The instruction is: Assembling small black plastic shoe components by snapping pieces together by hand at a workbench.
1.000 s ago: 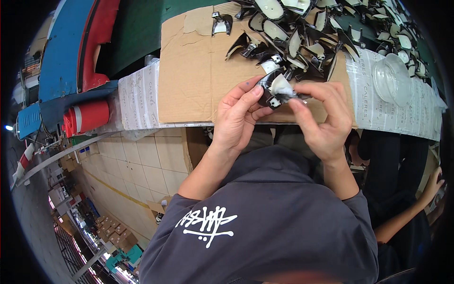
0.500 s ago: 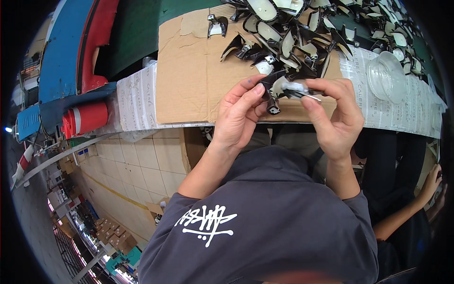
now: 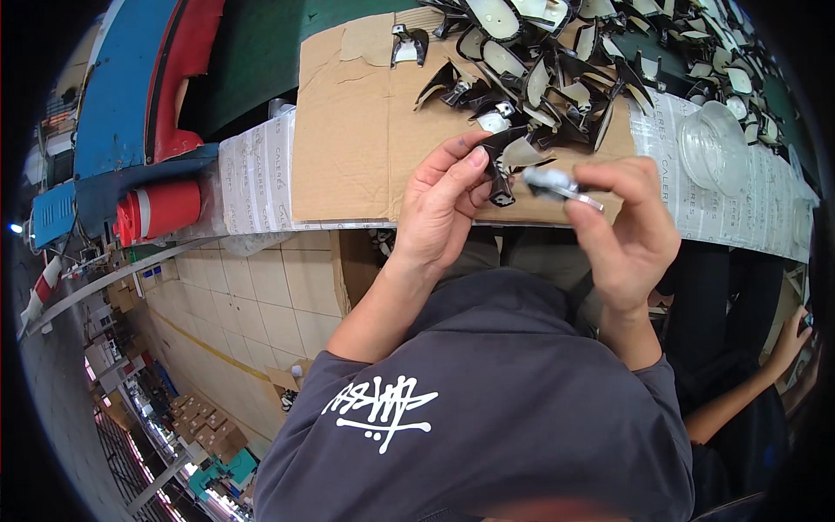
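Observation:
Over the near edge of the table my left hand (image 3: pixel 446 196) is closed on a black shoe heel (image 3: pixel 502 161), thumb and fingers pinching its side. The heel's cream face is turned to the right and its narrow end points down. Just right of it, apart from the heel, my right hand (image 3: pixel 628 222) pinches a small metal tool with a white wad (image 3: pixel 548 181) at its end. Motion blurs that tool, so its exact kind is unclear. Beyond my hands, several more black heels with cream faces lie in a pile (image 3: pixel 539 83).
A cardboard sheet (image 3: pixel 344 148) covers the table in front of me. One heel (image 3: pixel 408 45) lies apart at its far left. A clear plastic bowl (image 3: pixel 713 148) stands to the right, a red cylinder (image 3: pixel 156 214) to the left. Another person's arm (image 3: pixel 739 400) shows at lower right.
My right hand has drawn the tool and its white wad a little to the right, away from the heel. The left hand keeps hold of the heel, almost still.

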Demonstrator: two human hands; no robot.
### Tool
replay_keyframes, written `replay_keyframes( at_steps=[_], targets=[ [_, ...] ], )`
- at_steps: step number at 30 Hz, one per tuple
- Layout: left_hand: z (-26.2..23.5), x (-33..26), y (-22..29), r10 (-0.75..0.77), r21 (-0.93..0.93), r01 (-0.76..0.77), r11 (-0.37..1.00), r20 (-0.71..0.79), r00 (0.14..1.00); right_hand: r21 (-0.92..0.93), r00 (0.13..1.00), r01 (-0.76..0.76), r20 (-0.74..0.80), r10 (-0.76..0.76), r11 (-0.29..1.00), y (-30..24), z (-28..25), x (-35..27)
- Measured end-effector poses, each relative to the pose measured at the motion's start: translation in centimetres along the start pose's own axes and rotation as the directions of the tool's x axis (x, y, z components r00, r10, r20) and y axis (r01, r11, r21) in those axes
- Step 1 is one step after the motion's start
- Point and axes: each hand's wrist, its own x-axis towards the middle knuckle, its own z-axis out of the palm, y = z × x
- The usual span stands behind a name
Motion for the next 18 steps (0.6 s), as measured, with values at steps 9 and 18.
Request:
replay_keyframes(
  at_steps=[9, 18],
  targets=[
    [-0.3, -0.6, 0.2, -0.045, 0.028, 0.042, 0.999, 0.113, 0.993, -0.218, 0.99, 0.142, 0.048, -0.134, 0.966, 1.4, 1.0, 1.1],
    [-0.1, -0.4, -0.3, 0.011, 0.083, -0.01, 0.996, -0.003, 1.0, -0.181, 0.986, 0.028, -0.154, -0.056, 0.983, 1.8, -0.6, 1.0]
  ],
)
